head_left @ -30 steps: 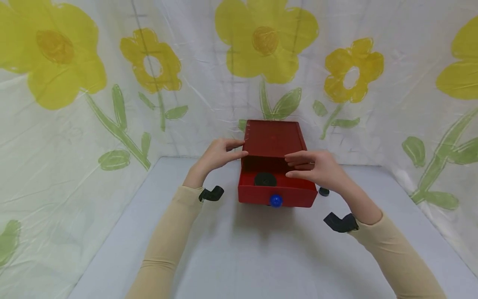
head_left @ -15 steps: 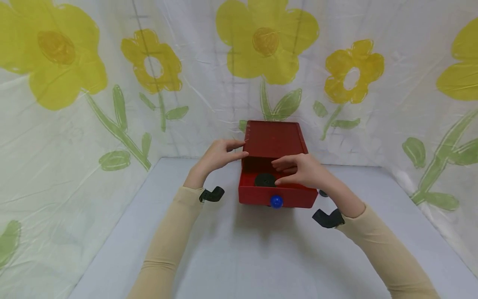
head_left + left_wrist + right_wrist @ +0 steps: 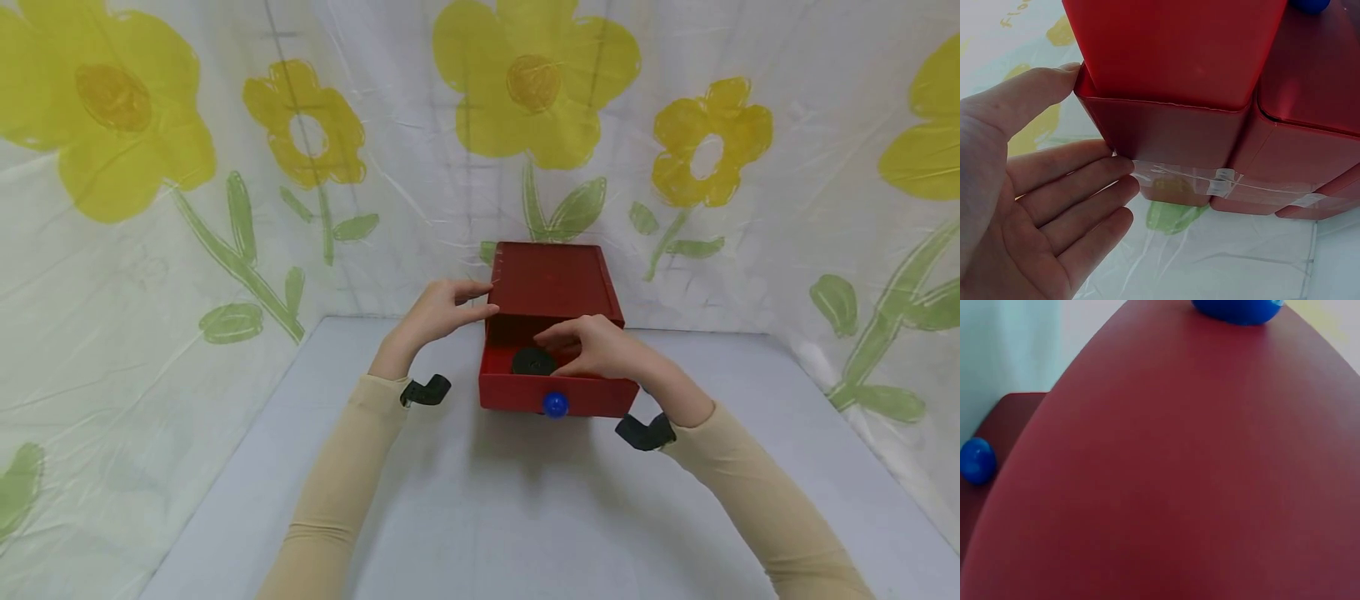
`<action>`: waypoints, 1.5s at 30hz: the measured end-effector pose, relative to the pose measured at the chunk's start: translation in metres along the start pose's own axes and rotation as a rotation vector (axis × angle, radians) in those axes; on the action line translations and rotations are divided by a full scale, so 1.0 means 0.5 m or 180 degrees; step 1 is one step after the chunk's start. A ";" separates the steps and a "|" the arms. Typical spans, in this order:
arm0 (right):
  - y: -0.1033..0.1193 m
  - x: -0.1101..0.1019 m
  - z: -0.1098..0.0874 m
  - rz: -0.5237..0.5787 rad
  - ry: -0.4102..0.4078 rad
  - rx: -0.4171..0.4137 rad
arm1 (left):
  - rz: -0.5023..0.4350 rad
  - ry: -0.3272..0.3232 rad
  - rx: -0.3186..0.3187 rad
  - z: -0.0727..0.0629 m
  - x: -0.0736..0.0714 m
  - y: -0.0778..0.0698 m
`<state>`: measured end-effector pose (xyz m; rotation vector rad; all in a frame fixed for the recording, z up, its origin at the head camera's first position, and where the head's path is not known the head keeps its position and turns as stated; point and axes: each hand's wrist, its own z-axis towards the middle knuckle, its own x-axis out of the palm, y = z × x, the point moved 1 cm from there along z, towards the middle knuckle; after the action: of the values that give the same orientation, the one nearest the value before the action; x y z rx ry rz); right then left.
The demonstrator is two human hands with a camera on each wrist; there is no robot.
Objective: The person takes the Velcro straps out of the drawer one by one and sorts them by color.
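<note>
Smooth red plastic-looking drawer [image 3: 517, 392], round blue knob [image 3: 555, 405] in front, holds a flat black disc [image 3: 533, 362], its near edge hidden. Right hand [image 3: 603, 347], fingers parted, is beside it, contact unclear; left hand [image 3: 438, 312], fingers extended, touches the box [image 3: 551, 279].

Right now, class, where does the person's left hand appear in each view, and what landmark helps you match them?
Head: left hand just left of centre, beside the red drawer unit.
Left wrist: large, along the left side, thumb above the spread fingers.
Right wrist: not in it.
Shared landmark: the red drawer unit, central in all three, nearly filling the right wrist view.
</note>
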<state>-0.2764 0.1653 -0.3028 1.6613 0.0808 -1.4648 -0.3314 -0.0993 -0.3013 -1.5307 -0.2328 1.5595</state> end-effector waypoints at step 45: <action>0.020 -0.025 -0.010 -0.0046 -0.0197 0.0015 | 0.0011 -0.0014 -0.0007 0.007 0.005 0.009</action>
<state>-0.2706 0.1685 -0.2874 1.6208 0.0550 -1.5272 -0.3359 -0.0988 -0.3054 -1.5302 -0.2345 1.5658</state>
